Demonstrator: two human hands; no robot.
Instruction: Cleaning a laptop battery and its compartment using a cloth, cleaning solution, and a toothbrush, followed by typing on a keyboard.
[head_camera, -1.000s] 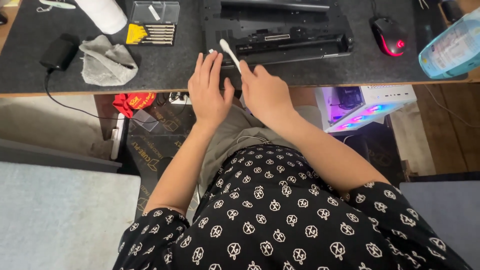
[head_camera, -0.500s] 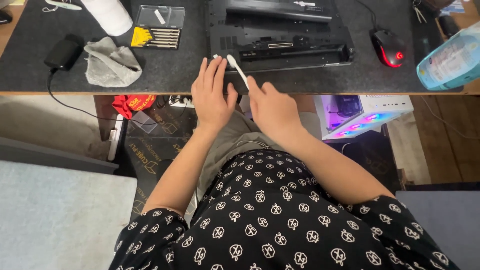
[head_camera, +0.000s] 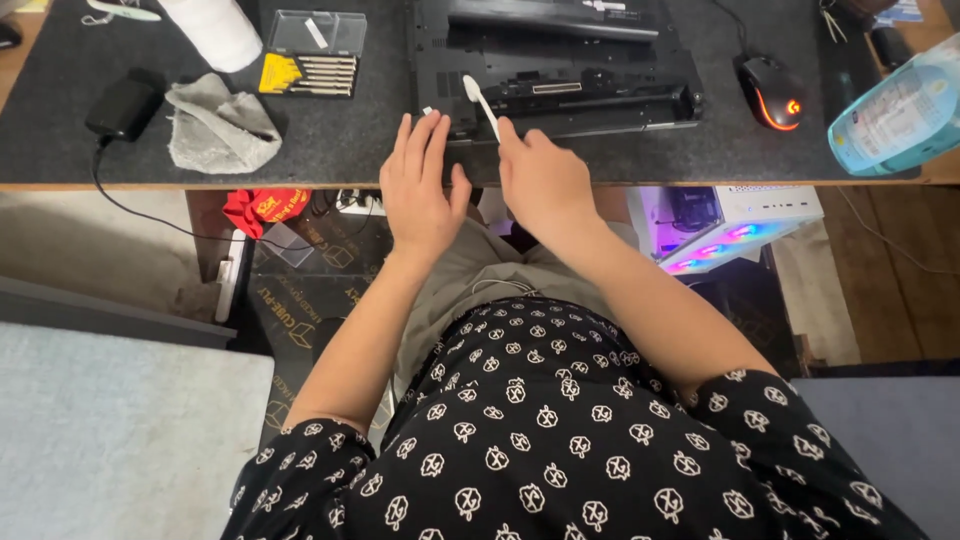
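A black opened laptop (head_camera: 560, 60) lies bottom-up on the dark desk mat (head_camera: 340, 150). My right hand (head_camera: 545, 185) holds a white toothbrush-like brush (head_camera: 480, 105) whose head rests at the laptop's near edge. My left hand (head_camera: 420, 180) lies flat, fingers together and stretched out, on the mat just left of the brush, fingertips touching the laptop's near-left corner.
A grey cloth (head_camera: 220, 130), a black power adapter (head_camera: 125, 105), a clear screwdriver-bit case (head_camera: 315, 55) and a white roll (head_camera: 215, 30) sit left. A lit black mouse (head_camera: 770, 90) and a tilted blue bottle (head_camera: 895, 115) are right. A glowing computer case (head_camera: 735, 220) stands under the desk.
The view has shifted slightly; both hands keep their places at the laptop's near edge, the brush tilting a little in my right hand.
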